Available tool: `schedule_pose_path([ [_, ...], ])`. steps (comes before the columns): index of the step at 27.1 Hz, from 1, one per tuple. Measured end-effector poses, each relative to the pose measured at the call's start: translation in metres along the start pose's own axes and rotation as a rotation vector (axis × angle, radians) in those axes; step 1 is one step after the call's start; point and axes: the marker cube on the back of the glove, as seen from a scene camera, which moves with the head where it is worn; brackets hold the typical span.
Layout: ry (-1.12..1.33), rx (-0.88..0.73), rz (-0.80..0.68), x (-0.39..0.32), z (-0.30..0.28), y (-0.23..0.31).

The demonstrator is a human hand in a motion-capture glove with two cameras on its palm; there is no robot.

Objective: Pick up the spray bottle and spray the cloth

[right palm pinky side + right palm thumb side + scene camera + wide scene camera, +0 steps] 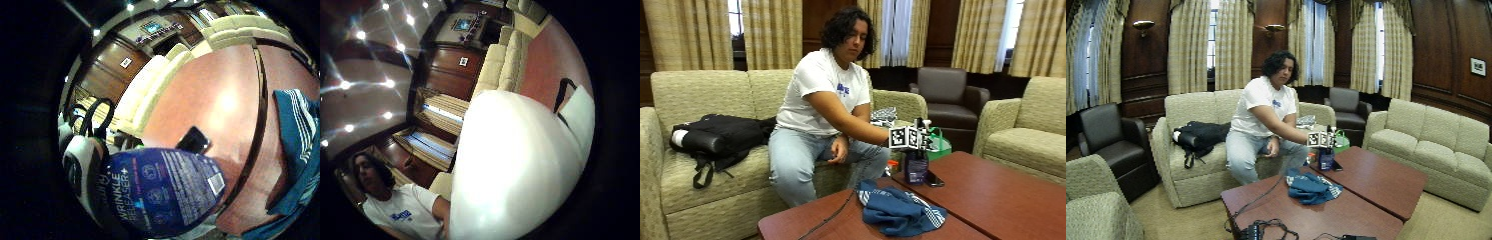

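A: Where is the dark blue plastic spray bottle (916, 167) with the white trigger head?

B: It stands upright on the reddish-brown wooden table (999, 195), at the edge nearest the seated person, with a black phone (933, 179) just beside it. The gloved right hand (911, 138) is at its top, around the trigger head.

A: Are the fingers wrapped around it?

B: I cannot tell. In the outside view the hand is mostly hidden. Both palm views show the bottle filling much of the picture, so it is close against the palm, but that alone does not prove a hold.

A: And the crumpled blue cloth with white stripes (898, 210)?

B: It lies on the table near the bottle's base, on the side towards the camera and lower than the nozzle. The bottle's long axis is vertical, so I judge the nozzle needs turning and tilting down towards the cloth.
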Motion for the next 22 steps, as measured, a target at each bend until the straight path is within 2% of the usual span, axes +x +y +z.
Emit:
schedule_pose_path([
  [7,-0.046,-0.069,0.031,0.001,0.003,0.003],
  [12,-0.102,-0.273,0.044,-0.004,-0.006,0.027],
  [16,-0.074,-0.117,0.069,0.002,-0.001,0.010],
  [22,-0.076,-0.116,0.118,0.012,0.000,0.020],
])
